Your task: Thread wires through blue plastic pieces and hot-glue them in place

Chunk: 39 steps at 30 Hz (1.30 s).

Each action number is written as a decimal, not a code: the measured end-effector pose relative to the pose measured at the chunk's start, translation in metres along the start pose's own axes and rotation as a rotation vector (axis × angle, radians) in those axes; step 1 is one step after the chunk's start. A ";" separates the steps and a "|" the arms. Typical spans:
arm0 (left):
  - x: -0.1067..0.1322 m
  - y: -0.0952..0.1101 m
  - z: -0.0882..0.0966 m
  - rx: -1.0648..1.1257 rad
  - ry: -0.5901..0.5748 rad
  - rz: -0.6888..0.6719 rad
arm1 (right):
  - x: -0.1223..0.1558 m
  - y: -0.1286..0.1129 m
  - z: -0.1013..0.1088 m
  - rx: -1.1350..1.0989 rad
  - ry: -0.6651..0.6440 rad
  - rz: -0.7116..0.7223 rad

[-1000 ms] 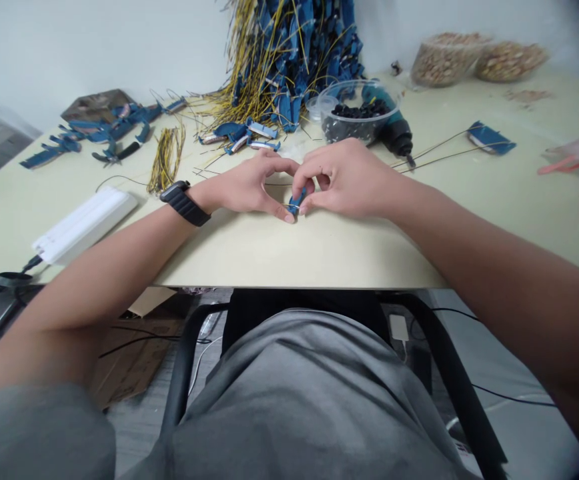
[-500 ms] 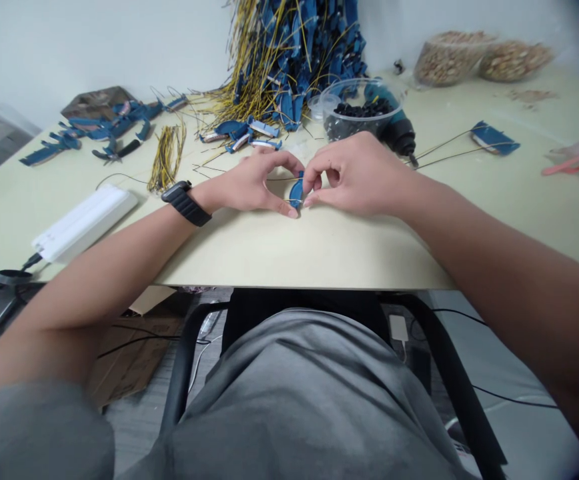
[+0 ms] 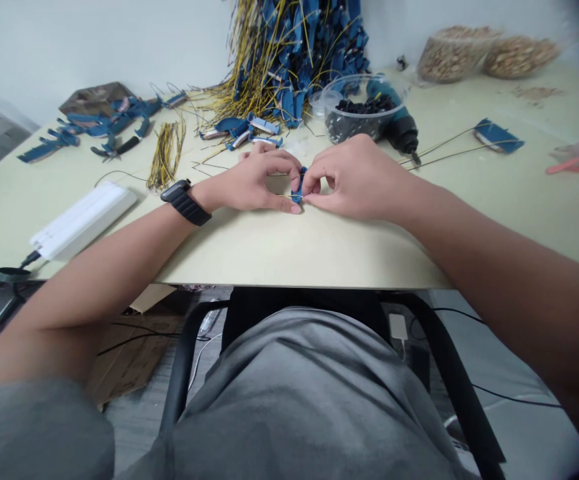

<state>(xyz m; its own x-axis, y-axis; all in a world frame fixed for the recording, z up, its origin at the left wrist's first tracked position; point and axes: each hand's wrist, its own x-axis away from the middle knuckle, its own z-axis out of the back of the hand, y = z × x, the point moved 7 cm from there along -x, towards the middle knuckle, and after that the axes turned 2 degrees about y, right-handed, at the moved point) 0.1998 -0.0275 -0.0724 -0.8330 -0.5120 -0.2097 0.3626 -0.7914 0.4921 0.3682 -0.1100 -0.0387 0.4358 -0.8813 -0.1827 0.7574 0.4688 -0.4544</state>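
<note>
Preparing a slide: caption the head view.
Left hand and right hand pinch a small blue connector before a heap of blue-and-yellow wired connectors.

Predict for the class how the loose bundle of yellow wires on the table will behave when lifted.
The bundle of thin yellow wires will probably droop, since its strands already bow and splay. It is likely light for its size. With no tie visible, strands may slip apart.

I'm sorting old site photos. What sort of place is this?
Probably a wire-harness assembly bench: a heap of blue connectors with yellow wires, a cordless drill, and pliers.
</note>
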 end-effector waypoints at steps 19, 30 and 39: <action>-0.004 -0.007 -0.002 0.033 -0.006 0.093 | 0.000 0.003 -0.002 0.007 0.000 -0.027; -0.008 0.001 -0.002 0.052 -0.056 0.086 | -0.001 0.000 -0.002 0.021 0.027 0.020; -0.009 0.002 0.000 0.042 -0.061 0.103 | -0.001 0.002 -0.003 -0.047 0.033 -0.016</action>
<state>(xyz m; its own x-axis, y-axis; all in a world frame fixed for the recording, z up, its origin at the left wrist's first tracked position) 0.2079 -0.0243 -0.0696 -0.8162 -0.5681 -0.1052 0.4310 -0.7200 0.5439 0.3678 -0.1083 -0.0416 0.4071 -0.8905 -0.2033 0.7399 0.4521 -0.4982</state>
